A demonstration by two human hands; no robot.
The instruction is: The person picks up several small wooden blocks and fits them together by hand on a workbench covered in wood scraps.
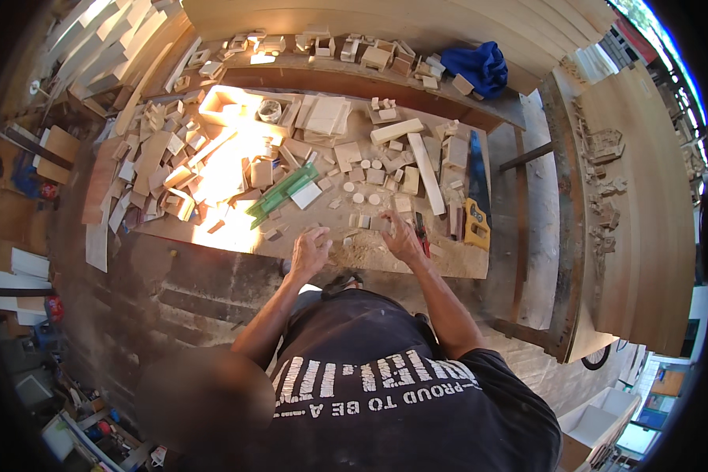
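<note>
My left hand (311,252) rests at the near edge of the worktable (271,245), its fingers curled in together. Whether anything is inside them I cannot make out. To its right, my right hand (403,238) reaches over the tabletop with thumb and forefinger apart. Just ahead of those fingertips lies a short row of small wooden blocks (362,222). Several round wooden discs (359,197) lie a little farther back. Sawdust (354,253) covers the wood between my hands. Beside my right hand lies a red-and-black hand tool (422,236), its kind unclear.
A handsaw (477,224) with a yellow handle lies at the right edge. A green tray-like piece (279,197) sits left of centre, near heaped wood offcuts (153,161). Small wooden pieces and a blue cloth (480,67) occupy the back shelf (291,66). Long boards (645,212) stand right.
</note>
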